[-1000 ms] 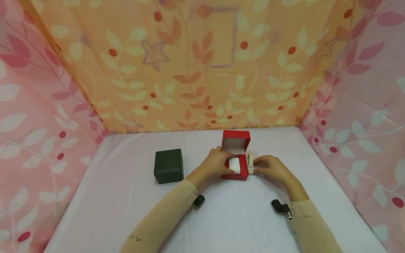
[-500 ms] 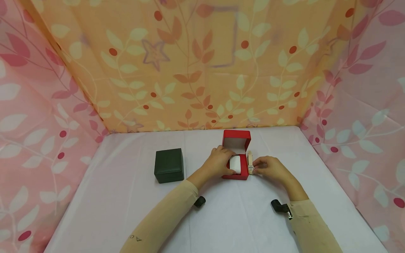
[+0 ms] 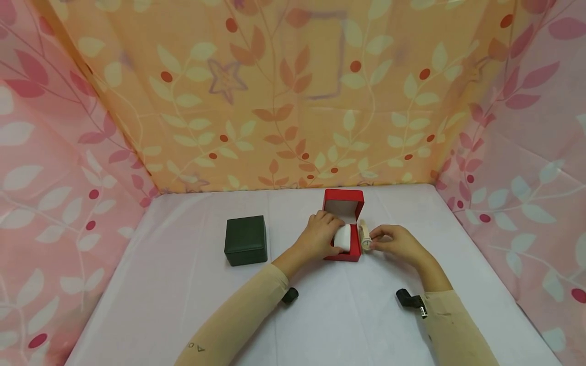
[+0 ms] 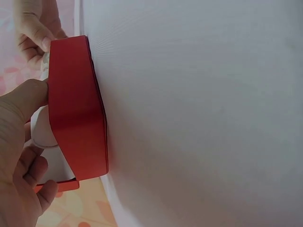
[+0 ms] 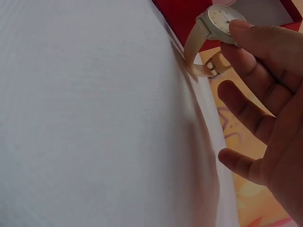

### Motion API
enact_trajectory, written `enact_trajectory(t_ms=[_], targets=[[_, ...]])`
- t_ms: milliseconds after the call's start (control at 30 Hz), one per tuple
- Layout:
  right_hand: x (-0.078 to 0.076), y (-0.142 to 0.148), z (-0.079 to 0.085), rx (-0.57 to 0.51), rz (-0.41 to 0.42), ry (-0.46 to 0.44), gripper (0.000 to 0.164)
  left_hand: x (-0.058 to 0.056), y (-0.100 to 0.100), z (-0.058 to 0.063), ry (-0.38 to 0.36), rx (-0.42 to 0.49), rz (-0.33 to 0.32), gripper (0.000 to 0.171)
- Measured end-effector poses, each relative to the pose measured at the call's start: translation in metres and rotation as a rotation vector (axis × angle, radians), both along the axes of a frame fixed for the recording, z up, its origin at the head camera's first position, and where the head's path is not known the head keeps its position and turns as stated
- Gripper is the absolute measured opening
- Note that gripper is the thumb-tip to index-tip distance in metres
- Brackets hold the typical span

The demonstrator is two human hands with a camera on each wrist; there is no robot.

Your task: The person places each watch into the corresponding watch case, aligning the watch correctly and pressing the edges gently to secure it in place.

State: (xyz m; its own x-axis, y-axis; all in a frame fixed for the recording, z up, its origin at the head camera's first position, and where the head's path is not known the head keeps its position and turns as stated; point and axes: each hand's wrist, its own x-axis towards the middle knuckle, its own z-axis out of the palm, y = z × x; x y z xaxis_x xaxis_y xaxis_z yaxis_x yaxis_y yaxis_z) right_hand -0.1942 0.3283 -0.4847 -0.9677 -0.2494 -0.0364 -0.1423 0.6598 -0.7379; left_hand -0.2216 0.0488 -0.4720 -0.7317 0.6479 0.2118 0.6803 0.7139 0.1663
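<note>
Two boxes on the flat white cloth, with the smooth red rectangular box as landmark. Well to the left of the red box, a dark green, nearly cubic, leather-like box, lid down, perhaps placed aside to give room to both hands. At the rear of the red box, its red lid, raised, likely to allow free reaching from above.

Inside the red box, a plump white cushion, seemingly of fabric. Over the left wall of the red box, the left hand, curled, with thumb at the front end of the cushion and fingers at the rear end, apparently pinching it, maybe for steadiness. Just beside the right wall of the red box, a cream-strapped round wristwatch, clamped between thumb and index finger of the right hand; presumably gripped by the case to let the soft strap hang.

In the head view, the whole layout, but little detail of the wristwatch. In the right wrist view, more: dial marks, buckle, and the other right-hand fingers spread apart, holding nothing. In the left wrist view, the front wall of the red box, with the thumb bent behind its edge; real contact with the cushion partly hidden. Impossible to tell: touch or gap between strap and cloth
</note>
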Motion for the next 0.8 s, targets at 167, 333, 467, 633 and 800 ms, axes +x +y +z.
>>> enact_trajectory(t_ms=[167,333,467,633,800], targets=[[0.003,0.003,0.011,-0.031,0.0,-0.008,0.022,0.0,-0.001,-0.001,0.012,0.021,0.014,0.067],[0.005,0.006,0.021,-0.049,0.008,0.016,0.022,0.001,-0.002,0.0,0.027,0.067,0.027,0.068],[0.007,0.006,0.028,-0.051,0.019,0.037,0.022,0.004,-0.006,0.006,0.022,0.099,0.032,0.068],[0.011,0.004,0.038,-0.07,0.027,0.018,0.022,0.007,-0.013,0.016,0.004,0.14,0.04,0.069],[0.014,0.0,0.046,-0.087,0.036,0.001,0.023,0.01,-0.023,0.025,-0.019,0.175,0.042,0.069]])
